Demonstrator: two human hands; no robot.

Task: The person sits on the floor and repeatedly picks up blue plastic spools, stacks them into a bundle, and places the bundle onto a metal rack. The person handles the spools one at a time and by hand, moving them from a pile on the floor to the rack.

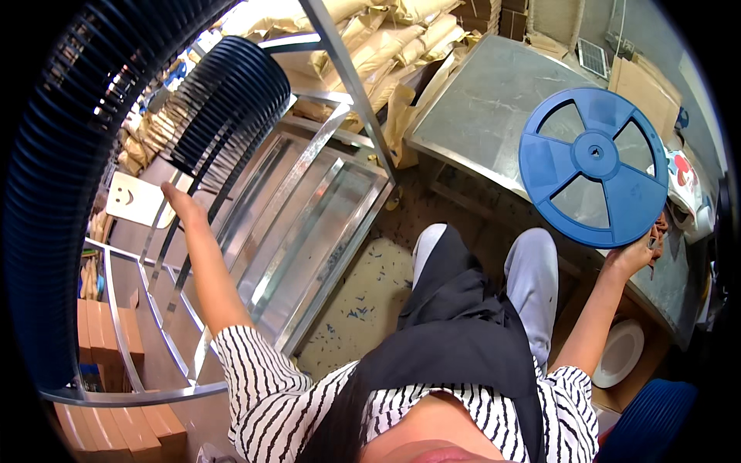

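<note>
My right hand (634, 256) grips the lower rim of a blue plastic reel (594, 218), a round flange with a small centre hole and wide cut-outs. It is held up over the metal table at the right. My left hand (182, 204) reaches to the metal rack at the left, beside a row of dark blue reels (235, 92) stacked face to face. One fingertip shows near a narrow upright strip; the other fingers are hidden. Next to that hand is a cream board (139, 200) with a smiling face drawn on it.
The metal-topped table (478, 100) stands ahead right. Brown paper-wrapped packages (409, 42) are piled behind the rack (309, 224). Another long row of dark reels (46, 208) curves along the far left. Cardboard boxes (112, 332) lie lower left. Blue scraps (359, 312) litter the floor.
</note>
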